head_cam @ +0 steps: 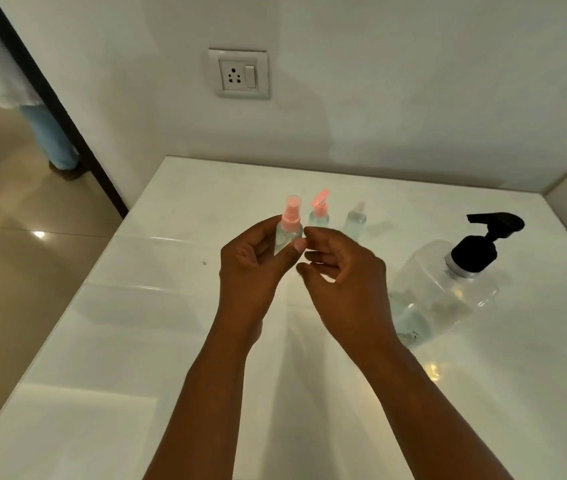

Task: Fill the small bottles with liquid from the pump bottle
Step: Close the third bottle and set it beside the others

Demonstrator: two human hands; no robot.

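1. Three small bottles in view. A spray bottle (288, 230) with pink top under a clear cap is held upright at frame centre, above the counter (171, 306). A flip-cap bottle (319, 213) and a third bottle (356, 220), pale and blurred, stand just behind it.
2. Left hand (251, 268): fingers and thumb curled round the spray bottle's clear body, below the pink collar.
3. Right hand (341, 271): fingers loosely curled, holding nothing, tips just beside the bottle's shoulder.
4. Pump bottle (445, 289): large, clear, black pump head, standing at centre right, well apart from the hands. Liquid level cannot be told.
5. Step in hand, as judged: opening the spray bottle for filling.
6. Method advised: keep the left grip low on the body and the bottle upright; pinch the clear cap with the right fingers and pull straight up, then twist the pink collar off without squeezing the body.
7. Lay removed parts on the counter close by, clear of the standing bottles.
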